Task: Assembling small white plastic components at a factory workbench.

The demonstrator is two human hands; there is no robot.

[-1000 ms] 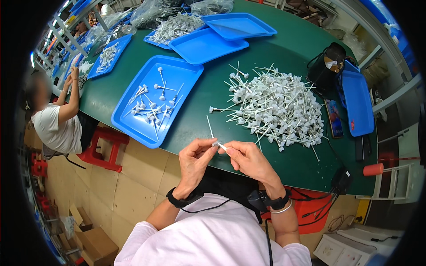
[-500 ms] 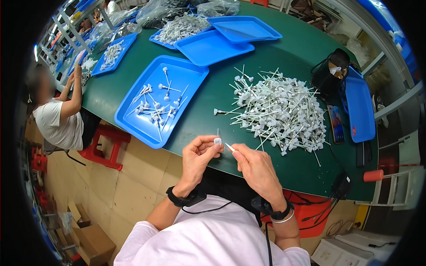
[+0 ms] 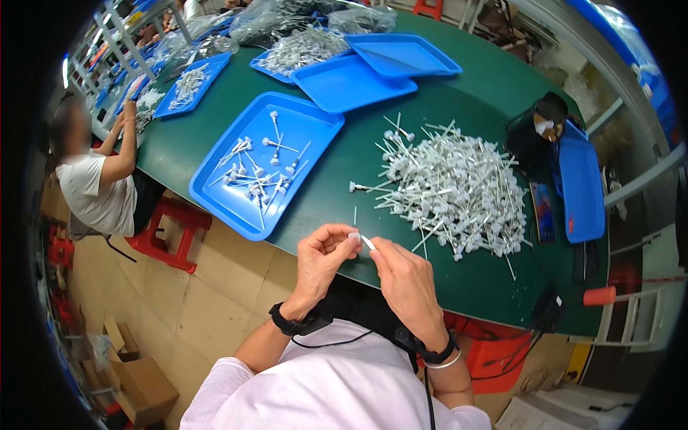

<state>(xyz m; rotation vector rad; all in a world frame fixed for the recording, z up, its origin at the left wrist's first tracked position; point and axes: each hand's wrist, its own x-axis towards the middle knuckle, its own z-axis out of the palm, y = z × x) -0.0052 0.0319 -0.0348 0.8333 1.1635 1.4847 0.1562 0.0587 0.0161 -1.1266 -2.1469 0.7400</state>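
Note:
Close to the table's near edge, my left hand (image 3: pixel 322 259) pinches a small part with a white square head (image 3: pixel 355 236) and a thin stem pointing up. My right hand (image 3: pixel 406 281) is closed on a slim white pointed piece (image 3: pixel 368 242), whose tip meets or nearly meets the white head. Whether they touch I cannot tell. Ahead to the right lies a big heap of similar white-headed stemmed parts (image 3: pixel 455 190). A blue tray (image 3: pixel 315 129) ahead to the left holds several such parts, some with dark metal sections.
More blue trays (image 3: pixel 344 89) lie at the back, one under a heap of parts. On the right are a black bag (image 3: pixel 534 132), a phone (image 3: pixel 542 211) and another blue tray (image 3: pixel 582 186). A co-worker (image 3: pixel 97 179) sits at the left; cables (image 3: pixel 527 340) hang at the right.
My right hand has moved left, bringing the slim white piece up to the white head in my left hand. The view has shifted slightly.

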